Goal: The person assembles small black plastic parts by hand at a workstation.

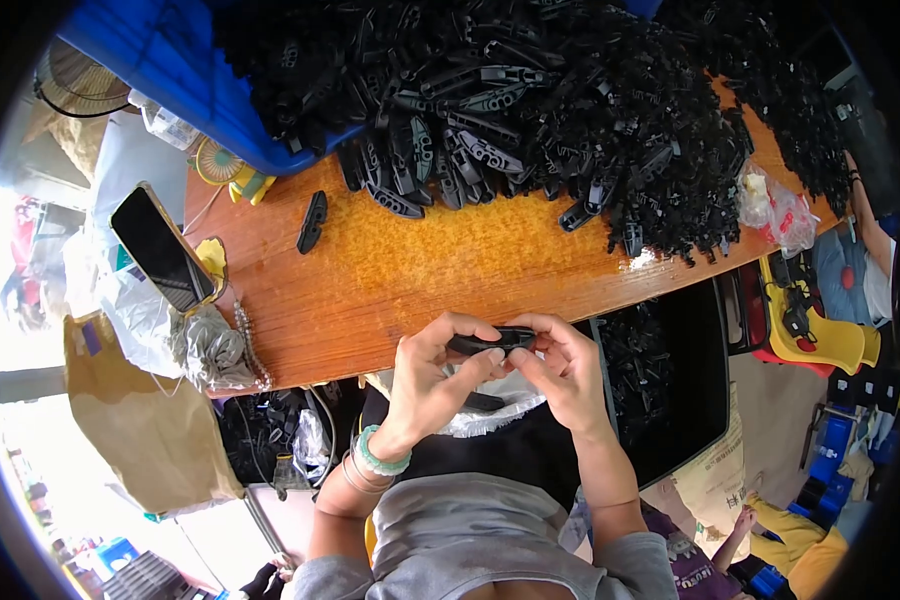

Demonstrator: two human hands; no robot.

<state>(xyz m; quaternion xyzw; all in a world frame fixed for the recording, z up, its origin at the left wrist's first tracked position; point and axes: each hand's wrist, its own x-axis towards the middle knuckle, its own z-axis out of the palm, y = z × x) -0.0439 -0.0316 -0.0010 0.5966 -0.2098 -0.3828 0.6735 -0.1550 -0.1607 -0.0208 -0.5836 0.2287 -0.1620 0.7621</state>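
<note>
As the left hand (432, 375) and right hand (566, 374) pinched one black part (511, 338) near the table (290, 310), fitting it seemingly needed a gentle push next.

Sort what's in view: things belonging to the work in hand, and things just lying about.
Likely in the work:
- black part, held by left hand and right hand
- heaped black pieces
- blue bin

Apparently lying about:
- phone
- bead string
- clear plastic bag, table's right end

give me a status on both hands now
Left hand and right hand both pinching one elongated black part. Part held near table's near edge. Black pile beyond, not in the way.
</note>
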